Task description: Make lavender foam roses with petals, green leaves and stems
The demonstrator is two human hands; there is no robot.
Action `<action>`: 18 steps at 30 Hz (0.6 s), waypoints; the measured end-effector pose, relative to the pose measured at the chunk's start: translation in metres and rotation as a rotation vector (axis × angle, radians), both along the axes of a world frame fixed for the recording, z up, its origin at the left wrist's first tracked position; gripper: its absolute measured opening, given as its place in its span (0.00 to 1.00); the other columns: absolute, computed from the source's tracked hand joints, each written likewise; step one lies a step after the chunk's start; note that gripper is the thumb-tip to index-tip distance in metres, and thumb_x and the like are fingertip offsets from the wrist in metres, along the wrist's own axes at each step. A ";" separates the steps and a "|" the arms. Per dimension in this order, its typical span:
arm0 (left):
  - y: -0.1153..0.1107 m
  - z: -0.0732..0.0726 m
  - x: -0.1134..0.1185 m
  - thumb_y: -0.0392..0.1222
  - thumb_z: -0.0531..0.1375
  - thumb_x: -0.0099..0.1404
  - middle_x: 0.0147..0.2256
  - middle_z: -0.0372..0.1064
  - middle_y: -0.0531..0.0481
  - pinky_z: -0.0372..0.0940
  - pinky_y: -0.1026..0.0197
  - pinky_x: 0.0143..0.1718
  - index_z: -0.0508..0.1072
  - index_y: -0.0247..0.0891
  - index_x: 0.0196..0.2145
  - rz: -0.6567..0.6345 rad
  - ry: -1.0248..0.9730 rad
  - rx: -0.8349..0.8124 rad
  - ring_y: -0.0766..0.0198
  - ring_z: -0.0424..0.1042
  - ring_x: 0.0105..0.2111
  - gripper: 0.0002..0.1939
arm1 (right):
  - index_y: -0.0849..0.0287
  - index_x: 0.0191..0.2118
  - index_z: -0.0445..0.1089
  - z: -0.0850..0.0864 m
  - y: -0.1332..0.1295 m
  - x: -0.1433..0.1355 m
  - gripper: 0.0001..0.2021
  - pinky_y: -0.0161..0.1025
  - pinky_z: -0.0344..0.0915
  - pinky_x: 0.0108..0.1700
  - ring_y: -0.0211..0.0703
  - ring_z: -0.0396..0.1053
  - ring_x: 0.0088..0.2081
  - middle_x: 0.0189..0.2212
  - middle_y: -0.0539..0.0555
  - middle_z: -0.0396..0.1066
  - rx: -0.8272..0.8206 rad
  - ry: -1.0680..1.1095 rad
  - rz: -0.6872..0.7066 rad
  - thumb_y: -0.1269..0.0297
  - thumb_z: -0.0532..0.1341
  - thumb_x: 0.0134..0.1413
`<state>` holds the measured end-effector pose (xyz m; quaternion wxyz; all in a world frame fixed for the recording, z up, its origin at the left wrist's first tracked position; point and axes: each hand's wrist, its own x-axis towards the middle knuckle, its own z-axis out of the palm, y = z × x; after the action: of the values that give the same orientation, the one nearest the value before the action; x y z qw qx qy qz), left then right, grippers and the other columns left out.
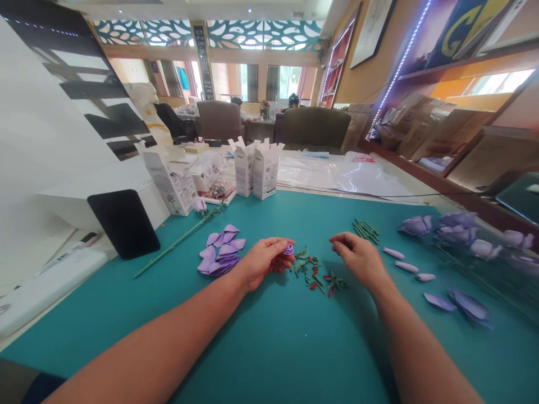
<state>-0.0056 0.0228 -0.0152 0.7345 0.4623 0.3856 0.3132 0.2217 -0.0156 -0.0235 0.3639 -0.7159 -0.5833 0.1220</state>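
Note:
Between the thumb and fingers of my left hand (263, 261) is a small round purple flower piece (288, 249), its face ringed with openings. My right hand (357, 255) hovers to the right with its fingers curled together; anything in them is hidden. Green leaf pieces (301, 264) and small red pieces (314, 286) lie scattered on the mat between the hands. A pile of purple petals (221, 258) sits left of my left hand. Several green stem pieces (365, 230) lie just beyond my right hand, and slim lilac buds (406, 267) are to its right.
A finished rose stem (177, 242) lies at the left, by a black tablet-like panel (124, 224). White boxes (265, 171) stand at the back of the green mat (269, 348). Wrapped purple flowers (457, 233) and loose large petals (469, 306) occupy the right side.

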 end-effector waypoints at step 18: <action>0.000 0.000 0.000 0.42 0.62 0.56 0.26 0.71 0.51 0.62 0.67 0.27 0.71 0.36 0.41 0.011 0.031 0.047 0.71 0.68 0.23 0.14 | 0.53 0.32 0.74 -0.003 -0.002 -0.002 0.10 0.38 0.61 0.31 0.44 0.70 0.30 0.27 0.49 0.76 -0.089 -0.119 0.059 0.63 0.55 0.49</action>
<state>-0.0055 0.0229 -0.0149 0.7157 0.4820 0.3920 0.3190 0.2195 -0.0175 -0.0261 0.2925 -0.7200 -0.6186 0.1155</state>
